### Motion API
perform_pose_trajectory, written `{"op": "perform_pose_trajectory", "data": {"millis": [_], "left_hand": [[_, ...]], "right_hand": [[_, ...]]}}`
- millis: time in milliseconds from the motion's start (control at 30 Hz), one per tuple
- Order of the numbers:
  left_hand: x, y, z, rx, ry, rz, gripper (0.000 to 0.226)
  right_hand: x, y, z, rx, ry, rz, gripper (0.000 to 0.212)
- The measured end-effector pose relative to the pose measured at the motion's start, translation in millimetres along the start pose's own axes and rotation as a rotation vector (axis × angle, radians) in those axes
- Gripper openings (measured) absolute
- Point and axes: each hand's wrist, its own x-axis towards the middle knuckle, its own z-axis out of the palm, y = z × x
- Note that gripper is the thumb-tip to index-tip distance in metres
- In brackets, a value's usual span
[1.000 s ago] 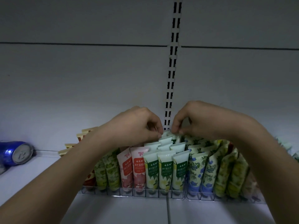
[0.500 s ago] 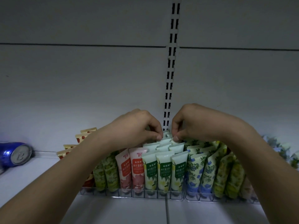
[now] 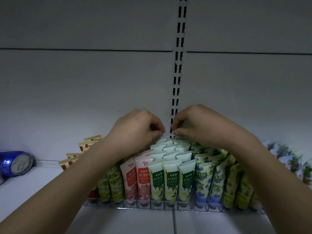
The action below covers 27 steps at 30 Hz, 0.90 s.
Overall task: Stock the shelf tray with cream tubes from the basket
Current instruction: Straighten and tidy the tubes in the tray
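Note:
A clear plastic shelf tray (image 3: 168,206) holds rows of upright cream tubes: green-leaf ones, pink ones (image 3: 136,179), white-and-green ones (image 3: 171,179), blue-flower ones (image 3: 207,179) and yellow-green ones. Both hands reach to the back of the white-and-green rows. My left hand (image 3: 135,129) has its fingers curled, thumb and fingertips pinched over the crimped top of a rear tube. My right hand (image 3: 194,124) pinches the same way just to the right. What exactly each hand pinches is hidden by the fingers. The basket is out of view.
A blue drink can (image 3: 15,163) lies on its side on the white shelf at the far left. Strawberry-print tubes (image 3: 87,144) stand behind my left forearm. More floral tubes (image 3: 290,159) stand at the far right. A slotted upright (image 3: 177,73) runs up the back wall.
Both hands have stayed at the back of the white-and-green rows, shifting only slightly. The view has tilted a little.

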Motion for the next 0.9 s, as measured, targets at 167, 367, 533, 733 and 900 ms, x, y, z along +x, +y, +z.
{"op": "perform_pose_trajectory", "data": {"millis": [167,367,533,733,900], "left_hand": [[1,-2,6,0.039,-0.020,-0.072,0.009],[1,-3,9,0.002,-0.025,-0.089,0.007],[2,-3,9,-0.101,-0.054,-0.089,0.006],[2,-3,12,-0.199,-0.047,-0.132,0.012],[1,-2,13,-0.239,-0.025,-0.136,0.016]], "right_hand": [[3,-6,15,-0.070,-0.032,0.008,0.012],[4,-8,23,-0.099,0.016,0.048,0.008],[4,-10,23,-0.101,0.033,0.063,0.013],[-2,3,0,-0.056,-0.061,0.112,0.002],[0,3,6,-0.043,-0.097,0.108,0.003]]}}
